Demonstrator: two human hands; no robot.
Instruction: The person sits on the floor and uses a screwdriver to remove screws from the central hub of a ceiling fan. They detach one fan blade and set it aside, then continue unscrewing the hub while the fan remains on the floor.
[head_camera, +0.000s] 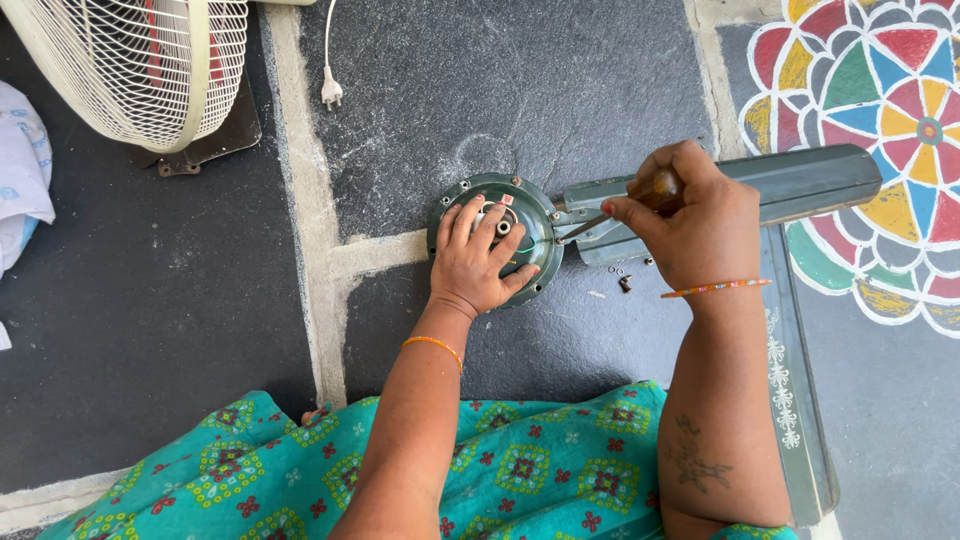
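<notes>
A round green ceiling-fan motor housing (535, 210) lies on the dark stone floor. My left hand (478, 262) rests flat on top of it, fingers spread over its centre. My right hand (695, 215) grips a screwdriver (610, 215) with a brown handle; its metal tip points left at the spot where a grey-green fan blade (800, 185) joins the housing. A second blade (795, 400) runs down along my right arm. Small loose screws (624, 282) lie on the floor just below the joint.
A cream table fan with a wire guard (140, 65) stands at the top left. A white plug (331, 92) lies on the floor nearby. A colourful painted floor pattern (890, 120) fills the right. White cloth (20, 170) sits at the left edge.
</notes>
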